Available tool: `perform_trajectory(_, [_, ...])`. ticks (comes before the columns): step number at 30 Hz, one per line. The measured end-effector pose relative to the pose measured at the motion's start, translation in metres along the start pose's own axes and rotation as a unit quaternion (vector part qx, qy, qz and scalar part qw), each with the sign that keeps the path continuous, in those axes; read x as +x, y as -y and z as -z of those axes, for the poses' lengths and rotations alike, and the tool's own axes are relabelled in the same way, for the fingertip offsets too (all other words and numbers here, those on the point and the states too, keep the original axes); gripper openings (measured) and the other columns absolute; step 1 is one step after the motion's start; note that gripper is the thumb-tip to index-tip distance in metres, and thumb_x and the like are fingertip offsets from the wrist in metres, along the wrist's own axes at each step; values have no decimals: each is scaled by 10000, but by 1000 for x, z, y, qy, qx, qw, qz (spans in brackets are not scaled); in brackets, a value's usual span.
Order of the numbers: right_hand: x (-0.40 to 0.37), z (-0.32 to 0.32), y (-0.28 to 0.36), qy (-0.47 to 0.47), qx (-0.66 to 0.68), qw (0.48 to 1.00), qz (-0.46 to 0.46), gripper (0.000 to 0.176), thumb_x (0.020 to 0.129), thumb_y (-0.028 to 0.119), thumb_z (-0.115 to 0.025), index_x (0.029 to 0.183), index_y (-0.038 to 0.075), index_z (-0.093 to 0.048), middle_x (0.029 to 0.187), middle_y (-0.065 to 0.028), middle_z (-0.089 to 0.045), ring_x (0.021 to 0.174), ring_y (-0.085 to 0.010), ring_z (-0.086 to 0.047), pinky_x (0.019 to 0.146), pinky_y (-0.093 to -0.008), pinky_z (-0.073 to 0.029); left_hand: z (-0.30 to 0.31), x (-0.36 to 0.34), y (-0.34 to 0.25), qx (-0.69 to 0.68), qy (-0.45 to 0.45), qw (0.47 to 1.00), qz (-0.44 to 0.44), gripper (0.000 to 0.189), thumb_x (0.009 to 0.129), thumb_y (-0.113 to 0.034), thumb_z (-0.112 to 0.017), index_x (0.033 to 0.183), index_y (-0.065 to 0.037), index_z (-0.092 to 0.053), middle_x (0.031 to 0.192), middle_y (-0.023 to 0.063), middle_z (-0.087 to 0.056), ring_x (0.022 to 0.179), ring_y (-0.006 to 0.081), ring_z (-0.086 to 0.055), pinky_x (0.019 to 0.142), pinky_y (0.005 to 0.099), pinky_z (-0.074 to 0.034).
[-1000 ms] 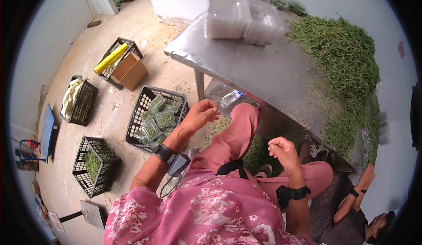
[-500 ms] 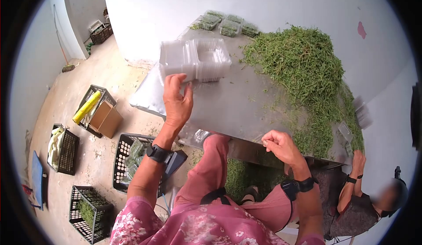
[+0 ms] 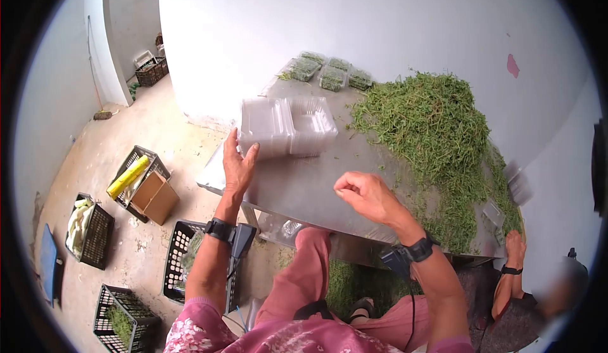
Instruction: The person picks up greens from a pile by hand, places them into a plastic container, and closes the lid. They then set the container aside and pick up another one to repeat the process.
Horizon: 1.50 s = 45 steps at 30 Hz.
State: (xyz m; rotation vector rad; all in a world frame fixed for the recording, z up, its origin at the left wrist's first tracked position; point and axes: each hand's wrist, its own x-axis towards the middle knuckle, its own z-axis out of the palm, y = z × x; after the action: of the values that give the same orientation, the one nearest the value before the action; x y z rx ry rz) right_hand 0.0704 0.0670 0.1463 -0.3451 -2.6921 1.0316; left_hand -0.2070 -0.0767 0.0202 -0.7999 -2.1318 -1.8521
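Note:
A stack of clear plastic clamshell boxes (image 3: 265, 128), lids folded open, stands on the metal table (image 3: 297, 185). My left hand (image 3: 238, 168) is at the stack's near left corner, thumb and fingers apart, fingertips right by its side. Over the table's front part, my right hand (image 3: 370, 196) has its fingers curled together; whether they hold anything small I cannot tell. To its right lies a large heap of green leafy stems (image 3: 424, 125). Filled boxes of greens (image 3: 332, 78) sit at the table's back left.
A co-worker's hand (image 3: 515, 246) is at the heap's right end, near a clear box (image 3: 493, 213). On the floor to the left are black crates (image 3: 168, 270), one holding a cardboard box (image 3: 156, 198) and a yellow roll (image 3: 128, 178). More greens (image 3: 342, 289) lie under the table.
The view has tilted up, so the table appears lower. My left hand has opened and moved to the stack's left side. My right hand has moved left over the table, nearer the boxes.

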Motion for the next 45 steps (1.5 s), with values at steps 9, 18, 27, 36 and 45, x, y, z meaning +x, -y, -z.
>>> perform_trajectory(9, [139, -83, 49, -146, -118, 959, 213, 176, 837, 140, -669, 980, 37, -671, 945, -137, -640, 905, -307, -618, 820, -403, -471, -13, -27, 15, 29, -51, 998, -21, 624, 858, -94, -650, 1414, 4, -384, 1282, 219, -514, 1169, 373, -512, 1011, 428, -417])
perform_trajectory(18, [183, -119, 37, -103, -197, 966, 129, 188, 860, 270, -653, 931, 99, -686, 940, -102, -649, 956, -323, -599, 862, -450, -426, -10, -28, 8, 41, -50, 995, -74, 758, 807, -15, -635, 1483, -62, -297, 1305, 211, -468, 1208, 390, -470, 1016, 427, -411])
perform_trajectory(27, [185, -116, 33, -120, -225, 942, 219, 146, 893, 222, -616, 867, 79, -638, 865, -120, -617, 890, -334, -599, 799, -443, -456, -9, -28, 6, 46, -47, 994, -83, 817, 766, 15, -631, 1498, -92, -285, 1332, 219, -433, 1223, 398, -452, 1025, 437, -399])
perform_trajectory(36, [186, -115, 23, -165, -186, 924, 291, 72, 882, 97, -574, 905, 30, -559, 848, -159, -577, 825, -357, -577, 751, -448, -485, -10, -33, -1, 112, -84, 979, -150, 799, 753, -5, -633, 1486, -129, -341, 1448, 227, -358, 1331, 446, -337, 1086, 512, -318])
perform_trajectory(45, [176, -109, 23, -166, -165, 920, 314, 125, 856, 31, -515, 970, -3, -556, 890, -193, -577, 859, -382, -570, 786, -449, -479, -9, -38, -9, 216, -70, 951, -209, 698, 759, -27, -611, 1431, -99, -434, 1522, 155, -337, 1391, 437, -278, 1091, 544, -282])
